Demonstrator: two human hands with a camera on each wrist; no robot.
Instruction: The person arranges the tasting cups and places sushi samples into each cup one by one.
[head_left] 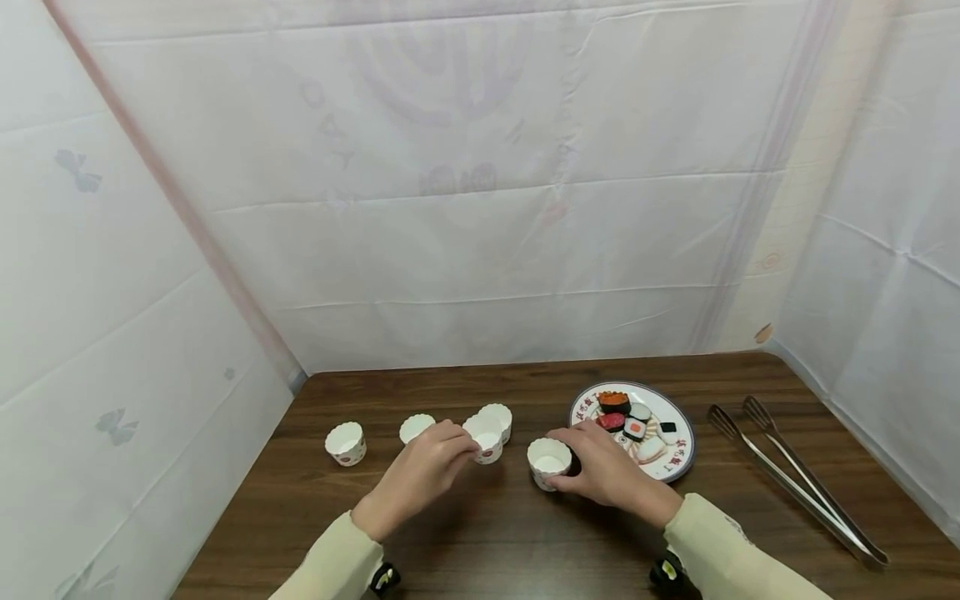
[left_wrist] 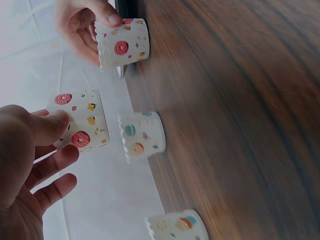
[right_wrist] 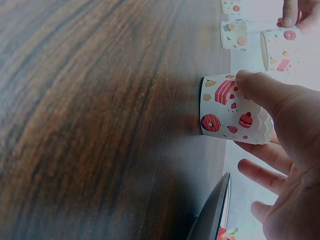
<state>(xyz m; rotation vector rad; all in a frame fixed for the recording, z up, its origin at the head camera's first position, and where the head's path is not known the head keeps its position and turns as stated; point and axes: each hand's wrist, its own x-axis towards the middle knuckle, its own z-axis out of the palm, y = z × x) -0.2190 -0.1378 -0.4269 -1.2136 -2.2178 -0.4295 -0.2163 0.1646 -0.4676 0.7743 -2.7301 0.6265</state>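
My left hand (head_left: 426, 468) pinches a white paper baking cup (left_wrist: 92, 112) by its scalloped rim, thumb on the side. This cup, printed with red doughnuts, hangs above the table, apart from the wood. To its right, my right hand (head_left: 606, 473) grips another baking cup (right_wrist: 225, 107) between thumb and fingers; its base is at the tabletop. Just behind the left hand's cup is a third cup (head_left: 498, 417). Further left are two more: one cup (head_left: 414, 427) partly hidden by the left hand, and one cup (head_left: 346, 444) standing alone.
Behind the right hand lies a round plate (head_left: 678, 468) with several sushi pieces (head_left: 634, 428). Metal tongs (head_left: 806, 492) rest at the right of the dark wooden table (head_left: 480, 550). Pale cloth (head_left: 480, 250) hangs behind and on both sides.
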